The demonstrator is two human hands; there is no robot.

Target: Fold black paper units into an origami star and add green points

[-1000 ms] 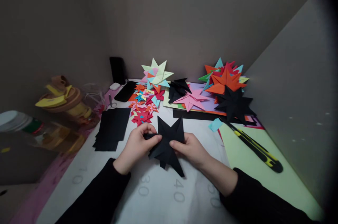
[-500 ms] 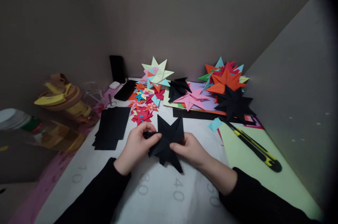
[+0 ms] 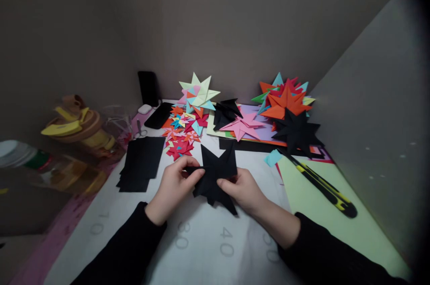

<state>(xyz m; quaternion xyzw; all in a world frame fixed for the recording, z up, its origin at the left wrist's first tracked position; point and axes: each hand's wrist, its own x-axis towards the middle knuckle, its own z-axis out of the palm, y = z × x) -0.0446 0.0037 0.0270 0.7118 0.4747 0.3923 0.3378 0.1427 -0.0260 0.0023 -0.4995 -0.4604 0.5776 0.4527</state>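
Between my two hands, over the white table, is a black folded paper star (image 3: 217, 191) with several points. My left hand (image 3: 178, 182) pinches its left side, thumb on top and fingers beneath. Closed on the right edge is my right hand (image 3: 243, 188), its thumb lying flat on the paper near the middle. The fingers under the star are partly hidden. To the left of my left hand lies a stack of black paper sheets (image 3: 139, 161).
Small coloured stars (image 3: 181, 146) lie behind the hands. Bigger stars (image 3: 287, 103) are piled at the back right. A yellow-black utility knife (image 3: 325, 188) rests on pale green paper (image 3: 356, 231). Left are a bottle (image 3: 57, 168), a lidded cup (image 3: 80, 126), small scissors (image 3: 140, 129) and phones (image 3: 159, 115).
The black star has turned slightly between my hands, its lower point swinging a little to the right. Both hands keep their pinch. The whole view has shifted very slightly.
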